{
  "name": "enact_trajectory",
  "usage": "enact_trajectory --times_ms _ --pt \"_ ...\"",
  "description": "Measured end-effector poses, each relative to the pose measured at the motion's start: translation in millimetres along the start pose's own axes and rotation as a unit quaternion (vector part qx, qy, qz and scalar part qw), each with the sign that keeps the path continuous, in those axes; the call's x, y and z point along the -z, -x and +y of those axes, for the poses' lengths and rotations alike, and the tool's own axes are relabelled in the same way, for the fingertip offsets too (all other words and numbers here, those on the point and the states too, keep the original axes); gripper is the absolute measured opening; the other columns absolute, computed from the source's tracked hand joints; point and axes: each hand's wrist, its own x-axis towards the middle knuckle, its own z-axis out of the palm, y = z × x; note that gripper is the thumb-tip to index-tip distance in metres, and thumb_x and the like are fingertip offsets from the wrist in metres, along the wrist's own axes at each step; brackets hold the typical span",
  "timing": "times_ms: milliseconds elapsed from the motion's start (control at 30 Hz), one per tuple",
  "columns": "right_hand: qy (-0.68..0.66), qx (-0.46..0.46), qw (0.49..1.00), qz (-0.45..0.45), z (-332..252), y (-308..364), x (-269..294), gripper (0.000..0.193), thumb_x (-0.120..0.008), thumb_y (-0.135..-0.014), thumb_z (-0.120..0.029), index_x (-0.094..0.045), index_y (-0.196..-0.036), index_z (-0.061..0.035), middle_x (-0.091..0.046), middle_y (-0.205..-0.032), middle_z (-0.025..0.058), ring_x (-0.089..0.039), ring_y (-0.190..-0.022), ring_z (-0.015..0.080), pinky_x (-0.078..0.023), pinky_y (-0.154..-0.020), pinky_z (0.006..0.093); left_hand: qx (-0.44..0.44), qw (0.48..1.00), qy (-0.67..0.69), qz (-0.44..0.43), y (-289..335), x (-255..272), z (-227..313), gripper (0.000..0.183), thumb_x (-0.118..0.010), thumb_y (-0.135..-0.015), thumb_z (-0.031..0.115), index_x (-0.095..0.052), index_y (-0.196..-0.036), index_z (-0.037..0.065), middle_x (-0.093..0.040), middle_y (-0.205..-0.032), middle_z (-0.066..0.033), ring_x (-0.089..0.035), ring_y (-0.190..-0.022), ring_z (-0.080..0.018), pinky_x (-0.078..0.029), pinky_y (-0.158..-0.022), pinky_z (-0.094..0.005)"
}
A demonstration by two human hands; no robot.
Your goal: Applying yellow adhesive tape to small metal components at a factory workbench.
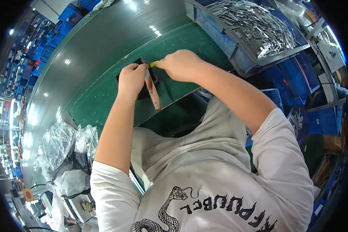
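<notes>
While left hand (pixel 131 79) pinches coppery strip (pixel 154 94), right hand (pixel 179 65) pinching yellow-green piece (pixel 154 63): best brace strip firmly, work gently.

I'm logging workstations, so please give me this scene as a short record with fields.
Left hand: fingers at the upper end of a flat copper-coloured strip with holes
Right hand: holds a small yellow-green object, kind unclear
By left hand: black rectangular item, partly hidden
Surface: smooth green worktop
Upper right: grey-blue plastic crate of thin silvery metal pieces
Lower left: crumpled clear plastic bags
</notes>
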Motion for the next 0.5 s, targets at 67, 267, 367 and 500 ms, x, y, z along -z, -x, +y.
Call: enact_trajectory --times_ms 67,267,367,500 --pt "0.002 0.001 1.000 -0.015 -1.2 1.5 -9.2 0.027 -0.057 -0.087 -0.015 -0.069 -0.111 -0.0163 -0.067 -0.080 0.0113 -0.068 -0.071 0.0329 -0.054 -0.061 0.0449 0.002 1.000 0.011 -0.010 -2.1 2.1 -3.4 0.033 -0.064 -0.087 0.028 -0.071 -0.094 -0.004 -0.066 -0.075 -0.0095 -0.059 -0.067 -0.0170 -0.047 -0.066 -0.0308" --pt "0.039 0.052 0.998 0.007 -9.3 33.9 -32.4 0.030 -0.056 -0.089 -0.014 -0.068 -0.116 -0.0168 -0.064 -0.086 0.0069 -0.065 -0.080 0.0269 -0.053 -0.069 0.0417 -0.030 0.998 0.049 -0.010 21.2 16.8 -6.1 0.031 -0.060 -0.094 0.027 -0.067 -0.094 -0.003 -0.065 -0.078 -0.0081 -0.060 -0.072 -0.0159 -0.048 -0.068 -0.0302" --pt "0.036 0.032 0.999 0.024 -9.4 60.7 -30.3 0.035 -0.061 -0.087 -0.019 -0.067 -0.122 -0.0171 -0.063 -0.096 0.0040 -0.059 -0.099 0.0239 -0.045 -0.090 0.0429 -0.005 0.940 0.341 -0.011 61.7 19.4 7.7 0.023 -0.050 -0.103 0.025 -0.058 -0.105 0.003 -0.063 -0.081 -0.0071 -0.062 -0.073 -0.0184 -0.051 -0.069 -0.0327" --pt "0.027 0.041 0.988 0.145 -22.3 91.8 -14.3 0.040 -0.067 -0.083 -0.021 -0.066 -0.123 -0.0171 -0.062 -0.112 0.0058 -0.052 -0.118 0.0242 -0.037 -0.103 0.0462 0.027 0.901 0.433 -0.020 103.4 35.6 -1.9 0.021 -0.046 -0.104 0.024 -0.049 -0.095 0.005 -0.052 -0.068 -0.0065 -0.052 -0.055 -0.0164 -0.044 -0.050 -0.0285"
